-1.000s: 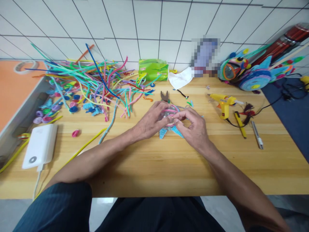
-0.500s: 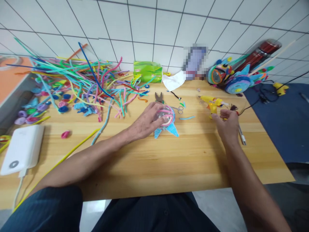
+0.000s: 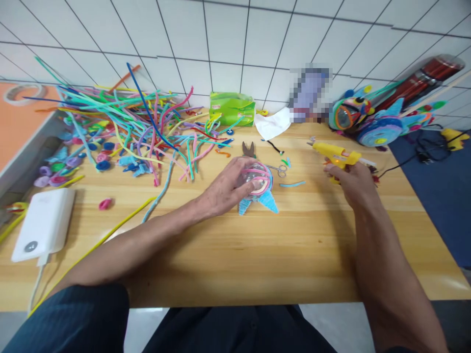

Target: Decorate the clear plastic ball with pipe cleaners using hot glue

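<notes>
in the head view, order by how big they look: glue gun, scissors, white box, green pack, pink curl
1. White box, probably helped by nearness to the camera
2. Green pack
3. Glue gun, partly hidden by the right hand
4. Scissors and pink curl: too alike to rank

The left hand covers part of the ball, behind which the scissors lose their tips. The right hand hides the glue gun's grip. Pixelation blurs something by the wall.
</notes>
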`<state>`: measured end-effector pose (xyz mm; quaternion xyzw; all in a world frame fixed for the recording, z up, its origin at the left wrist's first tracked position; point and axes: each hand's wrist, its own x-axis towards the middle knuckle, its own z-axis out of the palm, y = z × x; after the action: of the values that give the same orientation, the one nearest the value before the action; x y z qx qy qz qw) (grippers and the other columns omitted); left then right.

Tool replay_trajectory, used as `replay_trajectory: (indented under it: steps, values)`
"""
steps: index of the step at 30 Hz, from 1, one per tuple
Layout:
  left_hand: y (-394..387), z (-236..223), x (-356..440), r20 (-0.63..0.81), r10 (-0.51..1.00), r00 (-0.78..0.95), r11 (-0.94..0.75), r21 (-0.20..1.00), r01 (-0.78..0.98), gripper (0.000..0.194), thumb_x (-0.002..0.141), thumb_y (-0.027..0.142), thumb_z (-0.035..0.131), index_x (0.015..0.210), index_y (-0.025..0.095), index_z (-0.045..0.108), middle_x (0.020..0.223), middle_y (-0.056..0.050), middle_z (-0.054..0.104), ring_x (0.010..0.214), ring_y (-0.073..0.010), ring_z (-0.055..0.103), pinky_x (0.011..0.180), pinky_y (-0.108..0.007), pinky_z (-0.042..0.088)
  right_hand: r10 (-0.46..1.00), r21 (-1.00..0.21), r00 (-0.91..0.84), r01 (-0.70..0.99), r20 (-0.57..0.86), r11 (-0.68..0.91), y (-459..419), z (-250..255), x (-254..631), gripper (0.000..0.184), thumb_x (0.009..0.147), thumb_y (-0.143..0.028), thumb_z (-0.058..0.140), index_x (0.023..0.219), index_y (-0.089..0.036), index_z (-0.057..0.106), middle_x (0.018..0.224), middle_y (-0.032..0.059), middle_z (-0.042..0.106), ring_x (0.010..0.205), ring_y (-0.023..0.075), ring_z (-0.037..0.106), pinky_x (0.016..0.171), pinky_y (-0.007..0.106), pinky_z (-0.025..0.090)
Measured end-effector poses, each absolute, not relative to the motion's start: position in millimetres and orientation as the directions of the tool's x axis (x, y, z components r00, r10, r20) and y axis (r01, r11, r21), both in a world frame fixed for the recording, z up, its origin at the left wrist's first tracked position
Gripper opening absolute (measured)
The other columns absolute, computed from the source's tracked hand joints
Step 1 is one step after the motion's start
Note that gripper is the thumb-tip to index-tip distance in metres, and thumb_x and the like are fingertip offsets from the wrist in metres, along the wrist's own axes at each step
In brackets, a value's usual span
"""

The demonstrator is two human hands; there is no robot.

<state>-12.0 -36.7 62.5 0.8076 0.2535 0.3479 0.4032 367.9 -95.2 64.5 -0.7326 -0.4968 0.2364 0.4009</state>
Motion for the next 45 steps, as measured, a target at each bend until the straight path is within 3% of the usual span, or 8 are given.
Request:
replay_trajectory:
  steps: [4,9,11,15,19,23,37,45]
  values:
    - [-39.6,62.1,-9.5,0.441,0.683,0.582,-0.556,0.831,0.022,0.025,0.112,0.037,0.064,0.132,0.022,0.062,0.143,-0.014,0.069,0.142,-0.0249,0.066,0.119,-0.045,0.056,0.964,-0.932,0.266,0.341,-0.032,-0.125,-120.4,98.5,329.7,0.035,0.084,-0.048,0.087,0.105,-0.022,0.08,0.113,0.0108,0.084,0.094,0.023,0.074,0.091,0.037,0.058]
    - [-40.6,63.9,-8.5,0.496,0.648,0.579,-0.629,0.776,0.04,0.007,0.112,0.028,0.064,0.115,0.022,0.066,0.138,-0.013,0.073,0.144,-0.0258,0.066,0.12,-0.049,0.055,0.992,-0.903,0.101,0.415,-0.072,-0.108,-141.6,116.7,304.5,0.04,0.076,-0.06,0.094,0.083,-0.024,0.079,0.087,0.0059,0.081,0.086,0.0251,0.074,0.081,0.038,0.064]
    - [-40.3,63.9,-8.3,0.511,0.633,0.582,-0.647,0.762,0.035,0.007,0.112,0.025,0.064,0.117,0.022,0.067,0.138,-0.013,0.073,0.142,-0.0254,0.067,0.12,-0.048,0.055,0.99,-0.889,0.09,0.438,-0.106,-0.135,-144.1,117.3,300.6,0.044,0.073,-0.065,0.094,0.086,-0.025,0.081,0.088,0.0058,0.082,0.086,0.026,0.075,0.079,0.039,0.065]
    - [-40.2,63.5,-8.2,0.54,0.612,0.578,-0.672,0.741,0.02,0.008,0.112,0.023,0.064,0.118,0.022,0.068,0.137,-0.012,0.073,0.14,-0.0233,0.069,0.119,-0.046,0.056,0.985,-0.866,0.038,0.471,-0.17,-0.168,-145.8,113.2,295.6,0.049,0.074,-0.072,0.091,0.092,-0.026,0.085,0.099,0.0072,0.084,0.102,0.031,0.078,0.095,0.045,0.066]
    - [-40.6,64.7,-8.4,0.54,0.609,0.582,-0.675,0.737,0.022,0.008,0.112,0.022,0.062,0.118,0.023,0.068,0.136,-0.011,0.074,0.14,-0.0231,0.068,0.119,-0.046,0.056,0.976,-0.854,0.012,0.481,-0.219,-0.197,-146.6,106.8,290.9,0.053,0.075,-0.075,0.089,0.096,-0.026,0.087,0.104,0.008,0.085,0.106,0.0338,0.078,0.099,0.048,0.065]
    - [-40.7,65.1,-7.9,0.531,0.609,0.589,-0.662,0.749,0.009,0.007,0.113,0.023,0.061,0.116,0.022,0.067,0.135,-0.012,0.074,0.14,-0.0247,0.068,0.119,-0.049,0.056,0.977,-0.866,-0.025,0.47,-0.21,-0.174,-144.4,105.4,285.3,0.055,0.076,-0.076,0.088,0.101,-0.027,0.088,0.107,0.0075,0.085,0.108,0.0344,0.077,0.107,0.051,0.062]
    - [-39.4,67.1,-8.5,0.466,0.64,0.61,-0.614,0.788,0.043,0.009,0.113,0.03,0.062,0.115,0.022,0.065,0.138,-0.013,0.073,0.141,-0.0258,0.067,0.118,-0.05,0.055,0.986,-0.876,-0.039,0.465,-0.163,-0.127,-142.9,105.6,277.5,0.052,0.08,-0.073,0.087,0.1,-0.026,0.086,0.104,0.0075,0.084,0.102,0.0322,0.077,0.094,0.045,0.066]
    - [-40.6,66.5,-8.2,0.458,0.661,0.595,-0.579,0.815,0.016,0.007,0.112,0.027,0.063,0.113,0.021,0.066,0.137,-0.014,0.073,0.141,-0.0251,0.068,0.118,-0.048,0.055,0.993,-0.859,-0.051,0.507,-0.108,-0.068,-142.4,101.0,279.7,0.046,0.087,-0.071,0.081,0.104,-0.028,0.087,0.109,0.0053,0.085,0.106,0.032,0.078,0.098,0.048,0.066]
